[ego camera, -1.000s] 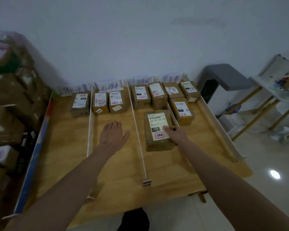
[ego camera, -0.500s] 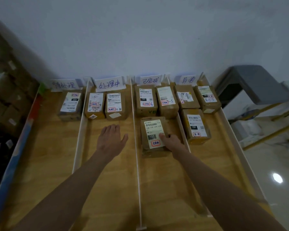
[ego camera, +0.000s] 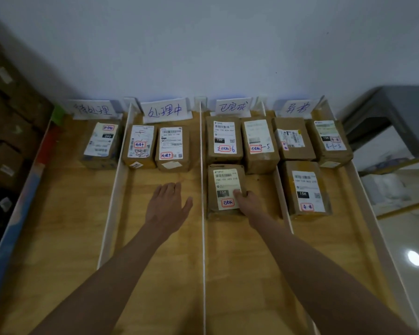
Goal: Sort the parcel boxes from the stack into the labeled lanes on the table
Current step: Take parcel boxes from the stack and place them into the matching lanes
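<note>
- Nearest the front edge of the tabletop (ego camera: 155,274), both forearms reached in, one on each side of the thin white divider (ego camera: 203,250) between the second and third lanes.
- The left hand (ego camera: 167,209) hovered or rested flat in the second lane, fingers straight and close together, thumb spread out, holding nothing.
- The right hand (ego camera: 248,204) lay on the near right corner of the parcel box (ego camera: 224,189) in the third lane; its fingers (ego camera: 237,193) curled onto the box's label, apparently gripping that corner, though the far side of the grip was hidden.
- That box sat just ahead and to the left of the right hand, its long axis running toward the back edge, so the right hand was plainly the nearer one for any final nudge.
- It lay just in front of the two back boxes (ego camera: 224,139) of the same lane, close to touching them.
- At the back edge stood the lane label (ego camera: 232,107), whose writing looked matched by the box's red stamp.
</note>
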